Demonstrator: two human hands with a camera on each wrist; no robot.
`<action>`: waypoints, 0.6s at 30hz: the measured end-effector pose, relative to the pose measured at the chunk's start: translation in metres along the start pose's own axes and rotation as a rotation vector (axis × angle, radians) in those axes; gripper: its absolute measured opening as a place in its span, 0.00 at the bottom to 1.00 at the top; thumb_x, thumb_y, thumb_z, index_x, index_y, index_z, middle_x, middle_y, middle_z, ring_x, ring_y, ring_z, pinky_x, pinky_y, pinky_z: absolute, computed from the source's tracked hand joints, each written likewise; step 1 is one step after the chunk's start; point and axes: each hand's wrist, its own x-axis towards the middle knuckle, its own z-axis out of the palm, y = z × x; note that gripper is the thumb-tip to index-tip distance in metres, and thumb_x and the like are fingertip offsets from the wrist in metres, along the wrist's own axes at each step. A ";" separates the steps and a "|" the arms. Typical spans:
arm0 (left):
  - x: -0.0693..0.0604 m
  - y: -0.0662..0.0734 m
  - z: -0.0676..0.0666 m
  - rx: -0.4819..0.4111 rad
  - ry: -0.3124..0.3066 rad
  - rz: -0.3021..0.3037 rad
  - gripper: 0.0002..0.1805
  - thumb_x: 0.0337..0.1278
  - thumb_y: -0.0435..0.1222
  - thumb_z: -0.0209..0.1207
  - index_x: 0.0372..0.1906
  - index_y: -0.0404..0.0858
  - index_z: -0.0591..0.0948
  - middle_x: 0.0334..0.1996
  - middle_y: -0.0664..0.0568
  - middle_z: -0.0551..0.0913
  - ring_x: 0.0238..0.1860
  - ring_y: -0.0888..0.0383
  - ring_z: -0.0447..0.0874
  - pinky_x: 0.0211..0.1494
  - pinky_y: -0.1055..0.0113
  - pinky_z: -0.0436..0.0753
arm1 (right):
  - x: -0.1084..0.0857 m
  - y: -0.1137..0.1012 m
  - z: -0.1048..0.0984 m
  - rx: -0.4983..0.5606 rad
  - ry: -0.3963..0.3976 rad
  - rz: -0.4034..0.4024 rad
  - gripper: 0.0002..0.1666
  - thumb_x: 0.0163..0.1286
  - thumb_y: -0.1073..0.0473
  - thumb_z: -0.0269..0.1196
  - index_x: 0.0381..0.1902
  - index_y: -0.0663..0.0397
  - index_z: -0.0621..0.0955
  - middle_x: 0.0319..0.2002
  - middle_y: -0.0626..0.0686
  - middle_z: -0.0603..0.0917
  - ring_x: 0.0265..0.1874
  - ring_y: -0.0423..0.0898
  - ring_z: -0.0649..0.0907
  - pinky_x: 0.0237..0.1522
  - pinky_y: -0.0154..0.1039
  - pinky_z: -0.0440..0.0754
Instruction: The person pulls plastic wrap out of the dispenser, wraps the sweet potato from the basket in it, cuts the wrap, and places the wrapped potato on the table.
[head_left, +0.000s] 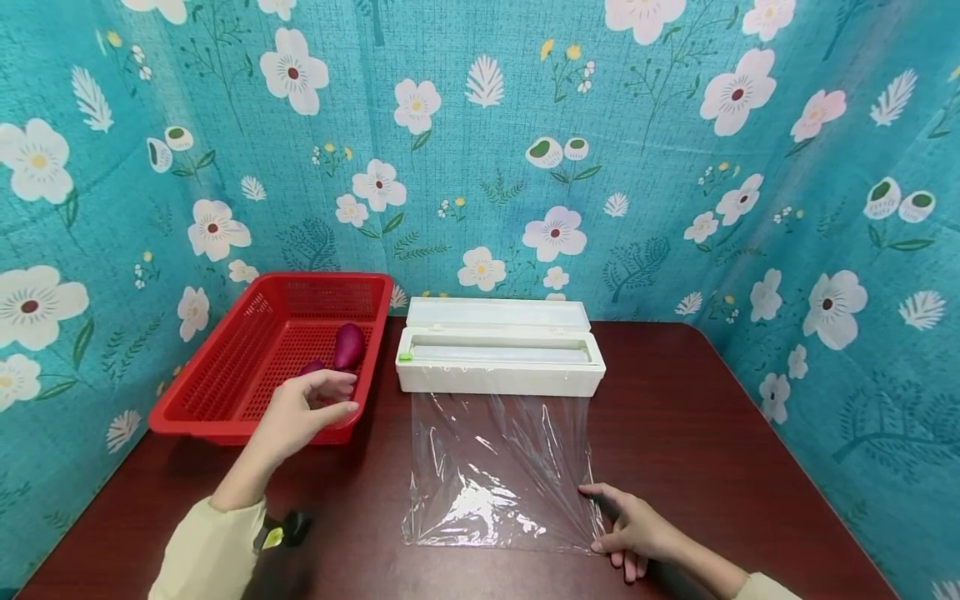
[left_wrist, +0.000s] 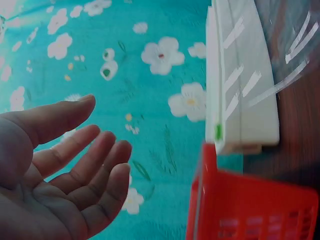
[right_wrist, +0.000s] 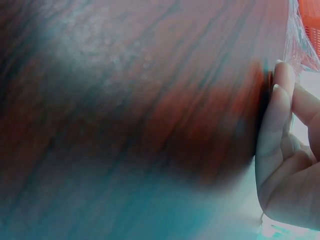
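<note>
A sheet of clear plastic film (head_left: pixel 480 467) stretches from a white dispenser box (head_left: pixel 498 379) toward the front of the table. At the film's front right corner, my right hand (head_left: pixel 633 529) pinches its edge; in the right wrist view the fingertips of this hand (right_wrist: pixel 287 140) meet beside the film (right_wrist: pixel 300 45). My left hand (head_left: pixel 311 412) is in the air over the front right rim of the red basket (head_left: pixel 213 427), fingers loosely bent and holding nothing. The left wrist view shows this hand (left_wrist: pixel 75 175) palm up beside the basket (left_wrist: pixel 265 200). Purple objects (head_left: pixel 348 346) lie in the basket.
The dispenser's lid (head_left: pixel 498 314) stands raised at the back. Dark reddish wood forms the tabletop (head_left: pixel 675 417). A flowered teal cloth (head_left: pixel 480 167) hangs behind and at both sides. Near the left sleeve is a small black and green item (head_left: pixel 281 531).
</note>
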 end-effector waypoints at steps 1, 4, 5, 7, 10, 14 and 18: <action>0.002 -0.004 -0.002 0.024 0.023 0.010 0.21 0.46 0.36 0.65 0.47 0.33 0.78 0.37 0.42 0.81 0.35 0.52 0.78 0.34 0.68 0.77 | 0.000 0.000 0.000 -0.001 0.001 0.000 0.43 0.52 0.61 0.66 0.63 0.56 0.59 0.09 0.53 0.75 0.05 0.44 0.76 0.05 0.36 0.71; 0.009 -0.016 -0.005 0.106 0.107 0.047 0.19 0.44 0.34 0.65 0.46 0.34 0.79 0.36 0.42 0.81 0.34 0.51 0.79 0.35 0.66 0.78 | 0.000 0.000 0.000 -0.004 0.003 0.005 0.43 0.52 0.61 0.67 0.64 0.56 0.59 0.09 0.53 0.75 0.05 0.44 0.76 0.05 0.36 0.71; 0.011 -0.021 -0.006 0.130 0.136 0.055 0.19 0.44 0.33 0.66 0.45 0.33 0.79 0.36 0.42 0.81 0.34 0.50 0.80 0.36 0.64 0.78 | 0.000 0.000 0.000 -0.004 0.004 0.008 0.43 0.52 0.61 0.67 0.64 0.56 0.60 0.09 0.53 0.75 0.05 0.44 0.76 0.05 0.36 0.71; 0.014 -0.029 -0.008 0.174 0.186 0.071 0.19 0.42 0.31 0.66 0.45 0.32 0.79 0.36 0.41 0.81 0.34 0.48 0.80 0.37 0.59 0.79 | 0.001 0.000 0.000 -0.005 0.003 0.008 0.43 0.52 0.61 0.67 0.64 0.56 0.60 0.09 0.53 0.75 0.05 0.44 0.76 0.05 0.37 0.71; 0.019 -0.039 -0.011 0.233 0.215 0.082 0.19 0.40 0.28 0.66 0.44 0.30 0.79 0.36 0.38 0.80 0.35 0.46 0.78 0.38 0.52 0.78 | 0.001 0.001 0.000 -0.004 0.002 0.011 0.43 0.52 0.61 0.67 0.64 0.56 0.60 0.09 0.54 0.75 0.06 0.44 0.76 0.05 0.37 0.72; 0.025 -0.050 -0.016 0.280 0.188 0.070 0.20 0.40 0.28 0.66 0.45 0.29 0.78 0.38 0.37 0.78 0.36 0.44 0.75 0.38 0.51 0.77 | 0.001 0.001 -0.001 -0.001 0.003 0.010 0.44 0.52 0.61 0.67 0.64 0.57 0.59 0.09 0.54 0.76 0.05 0.44 0.76 0.05 0.36 0.71; 0.029 -0.060 -0.020 0.294 0.166 0.050 0.21 0.40 0.28 0.66 0.46 0.29 0.77 0.40 0.36 0.78 0.37 0.44 0.75 0.37 0.52 0.77 | 0.001 0.001 -0.001 0.004 -0.002 0.009 0.43 0.52 0.60 0.67 0.64 0.57 0.59 0.10 0.54 0.76 0.05 0.43 0.76 0.05 0.36 0.71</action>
